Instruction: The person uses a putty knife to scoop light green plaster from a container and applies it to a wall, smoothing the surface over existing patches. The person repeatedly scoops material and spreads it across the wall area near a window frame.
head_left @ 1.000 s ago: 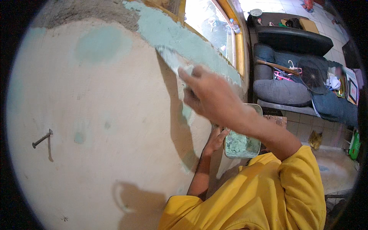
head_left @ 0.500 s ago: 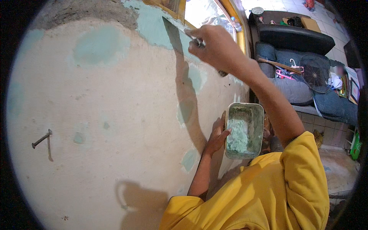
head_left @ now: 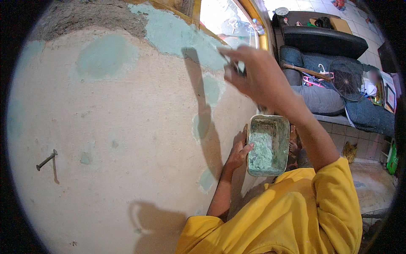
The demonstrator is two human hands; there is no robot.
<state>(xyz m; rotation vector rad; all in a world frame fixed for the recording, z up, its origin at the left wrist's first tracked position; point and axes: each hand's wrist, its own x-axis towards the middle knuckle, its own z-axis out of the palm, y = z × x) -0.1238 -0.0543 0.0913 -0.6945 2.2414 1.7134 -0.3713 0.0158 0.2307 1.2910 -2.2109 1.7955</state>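
Green putty tray (head_left: 268,146) (left-held) sits between wall (head_left: 127,148) and sofa (head_left: 321,99).

far right, on the dark cabinet top: flat tan cardboard box (head_left: 341,25), rectangular, lying flat | just left of it: small round white tin (head_left: 281,11) with dark lid edge | far right edge, by the wall: dark-framed picture (head_left: 390,97), upright, colours blurred | labels and screens: none clearly seen
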